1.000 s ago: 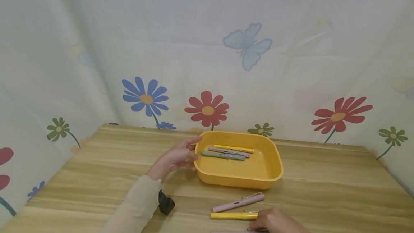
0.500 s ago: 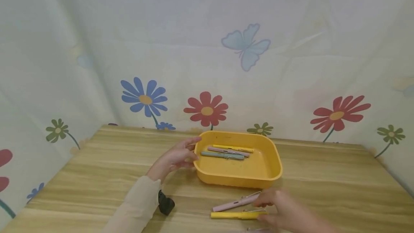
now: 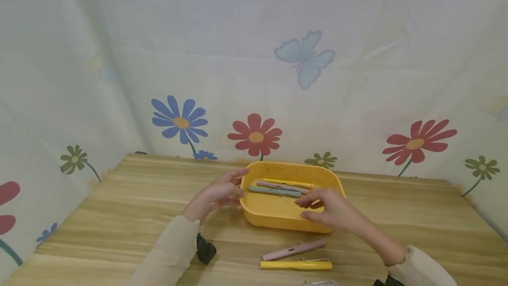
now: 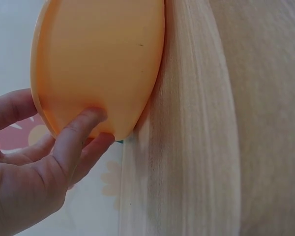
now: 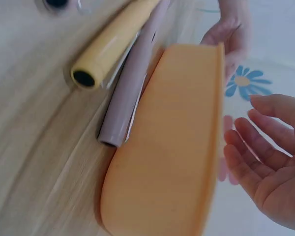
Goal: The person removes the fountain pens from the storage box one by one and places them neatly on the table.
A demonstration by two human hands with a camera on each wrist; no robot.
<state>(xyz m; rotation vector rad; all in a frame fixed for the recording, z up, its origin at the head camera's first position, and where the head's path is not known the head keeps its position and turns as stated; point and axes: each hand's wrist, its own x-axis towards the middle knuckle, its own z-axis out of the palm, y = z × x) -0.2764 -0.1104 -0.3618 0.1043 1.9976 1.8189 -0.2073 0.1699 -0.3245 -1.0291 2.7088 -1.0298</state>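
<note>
A yellow plastic tray stands on the wooden table. At its left end my left hand holds it, thumb on the outer wall and fingers round the corner and rim, as the left wrist view shows. Inside lie a green pen, a lilac pen and a yellow pen. Over the tray's right part hovers my right hand, fingers loosely bent and holding nothing; in the right wrist view the hand is above the rim.
Before the tray lie another lilac pen, another yellow pen and, cut off by the lower edge, a further lilac pen. Behind the table hangs a flowered cloth.
My right hand has risen from the pens at the near side and moved forward over the tray. The left hand and the pens have kept their places.
</note>
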